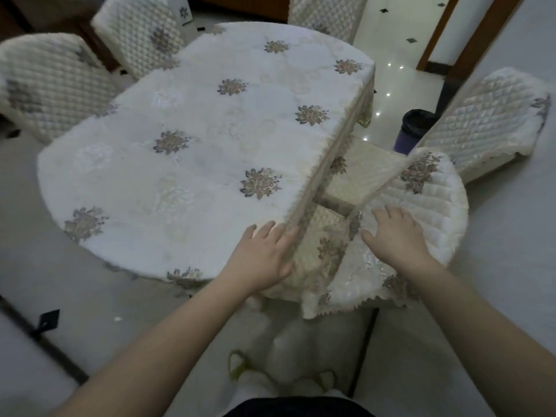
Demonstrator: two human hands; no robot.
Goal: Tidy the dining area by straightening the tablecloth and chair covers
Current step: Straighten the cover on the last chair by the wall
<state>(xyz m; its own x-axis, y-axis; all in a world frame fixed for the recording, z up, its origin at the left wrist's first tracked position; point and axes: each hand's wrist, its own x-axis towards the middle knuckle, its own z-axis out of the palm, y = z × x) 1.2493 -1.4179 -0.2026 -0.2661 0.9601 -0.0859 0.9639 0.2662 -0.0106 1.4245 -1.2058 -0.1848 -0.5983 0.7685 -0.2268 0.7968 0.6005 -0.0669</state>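
Observation:
A white tablecloth [192,152] with embroidered flower bunches covers the dining table, its lace edge hanging down the right side. My left hand [264,260] lies flat on the tablecloth's near right corner, fingers straight. My right hand [397,236] rests with spread fingers on the quilted cover of the nearest chair's back [427,206], which is pushed in beside the table. That chair's seat cushion [361,173] shows between table and chair back.
Three more quilted-cover chairs stand around: two at the far left [54,82] [138,34], one at the far end [328,13]. Another chair [487,121] stands at the right. A dark bin [415,130] sits on the glossy tiled floor behind it.

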